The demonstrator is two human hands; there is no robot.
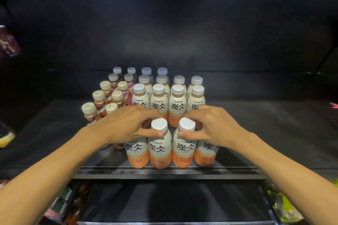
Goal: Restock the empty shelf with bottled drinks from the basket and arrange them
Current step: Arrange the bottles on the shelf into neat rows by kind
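Both hands are at the front row of latte bottles, right by the front edge of the shelf (pixel 164 171). The left hand (pixel 126 124) has its fingers curled over two bottles at once: thumb pinching the neck of the inner-left bottle (pixel 159 144), other fingers draped over the outer-left bottle (pixel 136 153), whose cap is hidden. The right hand (pixel 212 124) mirrors it: thumb on the neck of the inner-right bottle (pixel 183 144), fingers wrapped over the outer-right bottle (pixel 206 153), cap also hidden. Risks, as a judgement: each hand holds two bottles by the necks only, so a slip while pushing could tip one, and w/ the row so near the front edge a toppled bottle could roll off onto the lower shelf (pixel 164 199). Pushing back too hard could also domino the packed latte rows behind (pixel 159 102), which stand cap-to-cap w/ no slack. The left forearm passes close over the brown tea bottles (pixel 97 102) at the left side; a careless sweep could knock the nearest. Count: front row 4 lattes; behind them approx. 12 more white-capped bottles, rearmost too dim to confirm as same product; brown/purple-label bottles w/ beige caps approx. 10 in two columns, nearest partly hidden. The basket isn't in view.
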